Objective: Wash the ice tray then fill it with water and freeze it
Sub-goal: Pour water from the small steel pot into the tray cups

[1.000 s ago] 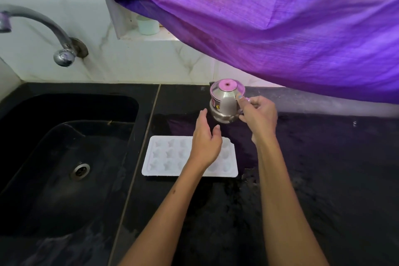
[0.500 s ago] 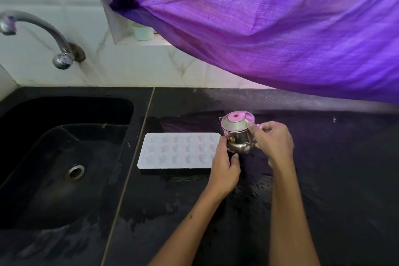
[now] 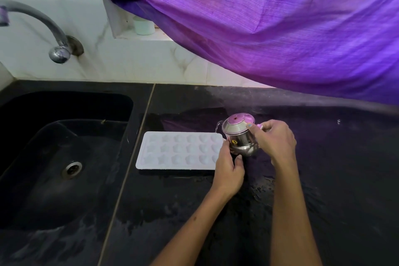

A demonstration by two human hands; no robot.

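A white ice tray [image 3: 177, 151] with star-shaped and round cells lies flat on the black counter [image 3: 323, 179], just right of the sink. At the tray's right end my right hand [image 3: 275, 140] grips a small steel kettle [image 3: 241, 138] with a pink lid by its handle side, thumb on the lid's edge. The kettle's spout points left over the tray's far right corner. My left hand [image 3: 228, 168] reaches up from below, its fairly straight fingers and thumb touching the kettle's lower left side. I cannot tell whether water is coming out.
A black sink [image 3: 64, 157] with a metal drain fills the left side, under a curved steel tap [image 3: 54, 34]. Purple cloth [image 3: 269, 28] hangs low over the counter's back right. A pale cup [image 3: 143, 26] stands on the ledge. The counter is wet in front of the tray.
The kettle has come down from behind the tray to the tray's right end. My left hand left its place over the tray and now touches the kettle's base.
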